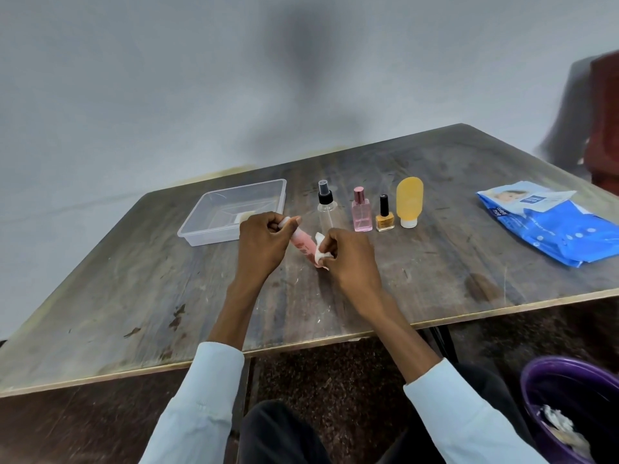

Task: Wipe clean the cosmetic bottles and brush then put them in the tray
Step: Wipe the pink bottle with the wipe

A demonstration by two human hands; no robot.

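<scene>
The clear tray (201,226) sat on the desk (435,262), holding only a small pale item I could not identify. Just right of the tray, the left hand (263,242) gripped a pink tube (301,246) near its cap, while the right hand (348,254) pinched a white wipe (321,251) against the tube's lower end. Wiping looked underway; next, the tube likely needs carrying left into the tray. Further right of the tray stood a spray bottle (326,205), perfume bottle (361,212), nail polish (384,216) and yellow bottle (409,200), then a wipes pack (552,226). Below, a purple bin (569,413) held used wipes.

Pale blue long sleeves (201,406), bare hands (263,241), dark trousers (278,433)
</scene>
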